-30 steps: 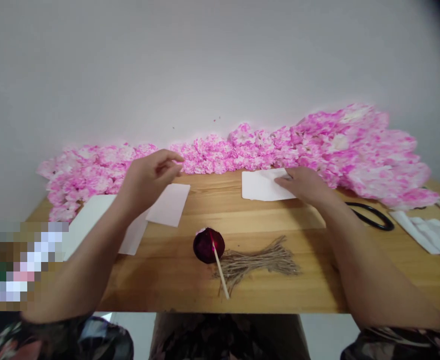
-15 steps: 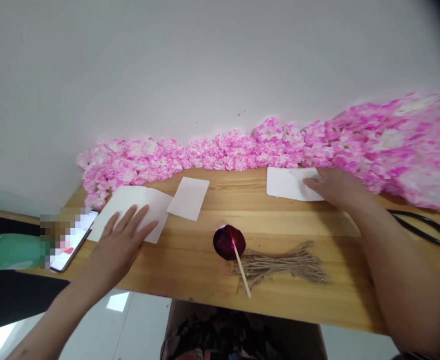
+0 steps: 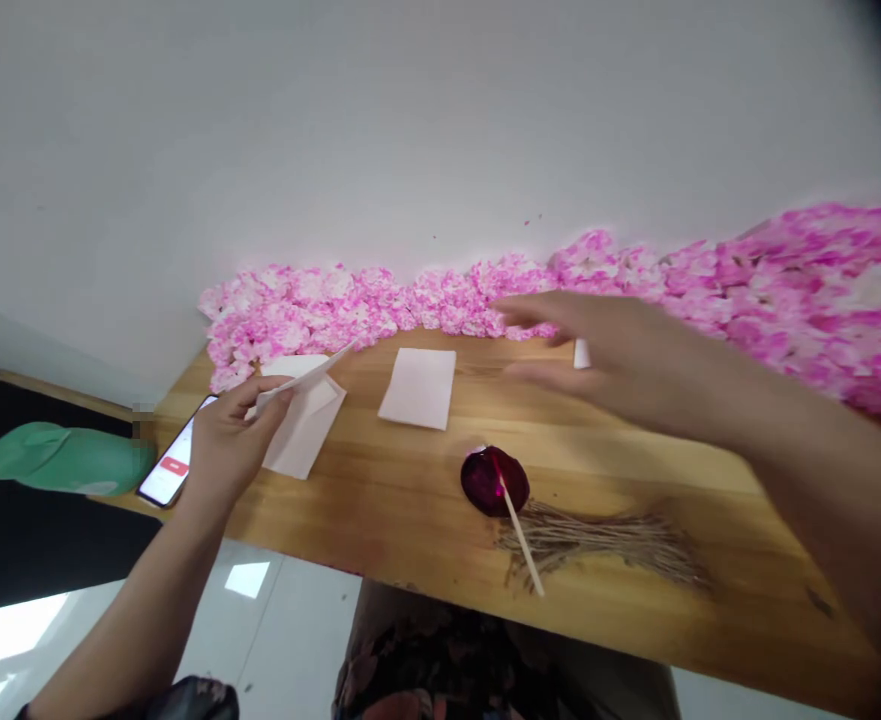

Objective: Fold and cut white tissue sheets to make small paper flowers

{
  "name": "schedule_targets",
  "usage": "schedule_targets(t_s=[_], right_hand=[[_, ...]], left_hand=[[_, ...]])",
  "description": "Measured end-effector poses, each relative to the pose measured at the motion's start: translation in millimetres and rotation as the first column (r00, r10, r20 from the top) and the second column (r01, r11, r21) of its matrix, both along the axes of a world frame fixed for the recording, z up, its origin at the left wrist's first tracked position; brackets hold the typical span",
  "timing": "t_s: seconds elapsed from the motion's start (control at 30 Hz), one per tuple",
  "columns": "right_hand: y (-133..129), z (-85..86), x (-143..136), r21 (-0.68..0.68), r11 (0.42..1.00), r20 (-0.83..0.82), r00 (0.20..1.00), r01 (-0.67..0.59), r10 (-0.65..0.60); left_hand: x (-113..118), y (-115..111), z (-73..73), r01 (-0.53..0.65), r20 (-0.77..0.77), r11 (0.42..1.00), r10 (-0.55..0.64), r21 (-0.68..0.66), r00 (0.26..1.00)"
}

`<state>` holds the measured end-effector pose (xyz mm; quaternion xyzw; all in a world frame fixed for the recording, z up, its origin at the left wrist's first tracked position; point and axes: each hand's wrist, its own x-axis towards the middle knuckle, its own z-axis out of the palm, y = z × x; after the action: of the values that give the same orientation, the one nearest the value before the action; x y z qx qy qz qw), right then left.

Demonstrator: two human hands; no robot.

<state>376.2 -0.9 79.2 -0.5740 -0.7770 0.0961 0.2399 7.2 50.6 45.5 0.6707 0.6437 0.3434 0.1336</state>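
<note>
My left hand (image 3: 234,440) pinches a sheet of white paper (image 3: 309,376) between thumb and fingers, tilted up off the table. Below it lies more white paper (image 3: 297,442), flat on the wood. I cannot tell whether the two are joined. My right hand (image 3: 597,355) hangs over the table, a little blurred, with thumb and fingers apart and nothing between them. It hides most of another white paper (image 3: 582,354), of which a small corner shows. A small white card (image 3: 419,388) rests between my hands.
Nearer me stands a dark red bowl (image 3: 481,485) with a thin wooden stick (image 3: 524,550) leaning in it. A bundle of dry twigs (image 3: 612,537) lies beside it. Pink and white flowers (image 3: 305,300) line the wall; a phone (image 3: 166,480) lies at the left edge.
My left hand, flat on the paper before, has closed on a sheet and raised it. My right hand has left the far white paper and come leftward. The view has shifted slightly.
</note>
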Motion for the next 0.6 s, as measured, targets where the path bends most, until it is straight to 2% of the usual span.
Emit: schedule_targets(t_s=[0.07,0.1,0.2,0.27,0.37,0.47,0.6], right_hand=[[22,1.2,-49,0.056,0.967,0.008,0.968,-0.249,0.249],[34,-0.5,-72,0.080,0.941,0.019,0.945,-0.328,0.327],[66,-8.2,-128,0.140,0.898,0.077,0.909,-0.417,0.410],[84,-12.3,-150,0.105,0.891,0.137,0.894,-0.441,0.426],[105,-14.8,-161,-0.003,0.861,0.209,0.842,-0.509,0.498],[114,-12.8,-151,0.041,0.824,0.206,0.812,-0.565,0.546],[108,-4.4,-119,0.119,0.796,0.220,0.797,-0.594,0.562]], left_hand=[[1,3,1.7,0.041,0.068,0.999,-0.041,-0.006,0.997],[2,4,1.5,0.064,0.081,0.998,-0.063,-0.004,0.995],[5,1,-0.7,0.101,0.032,0.994,-0.102,0.027,0.994],[5,-2,-3.8,0.134,-0.061,0.990,-0.131,0.049,0.990],[-1,-4,-12.9,0.253,-0.306,0.964,-0.215,0.087,0.927],[-14,-1,-25.0,0.364,-0.520,0.925,-0.261,0.105,0.813],[-26,2,-36.5,0.293,-0.582,0.938,-0.135,0.185,0.802]])
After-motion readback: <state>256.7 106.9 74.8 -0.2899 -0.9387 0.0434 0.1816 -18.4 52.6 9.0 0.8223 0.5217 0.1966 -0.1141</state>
